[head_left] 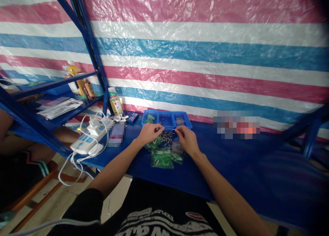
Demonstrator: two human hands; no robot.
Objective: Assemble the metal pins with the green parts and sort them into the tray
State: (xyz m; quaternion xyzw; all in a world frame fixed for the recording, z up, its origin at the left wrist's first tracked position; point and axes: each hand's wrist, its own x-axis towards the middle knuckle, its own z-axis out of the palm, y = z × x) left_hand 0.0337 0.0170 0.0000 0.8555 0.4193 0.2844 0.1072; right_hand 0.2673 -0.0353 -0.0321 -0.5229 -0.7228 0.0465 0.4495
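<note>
My left hand is closed in a pinch near the front of a blue three-part tray; what its fingertips hold is too small to make out. Opposite it, my right hand pinches a thin pale stick that points toward the left hand. Below the gap between my hands lies a pile of small, thin, dark and silvery pieces. Clear bags with green contents lie in front of the pile. Another clear bag is partly behind my right hand.
A white power strip with tangled cables sits at the left, near a drink bottle. A blue metal rack rises there, holding bottles and a white packet. Striped sheeting hangs behind the blue table. Another person's leg shows at far left.
</note>
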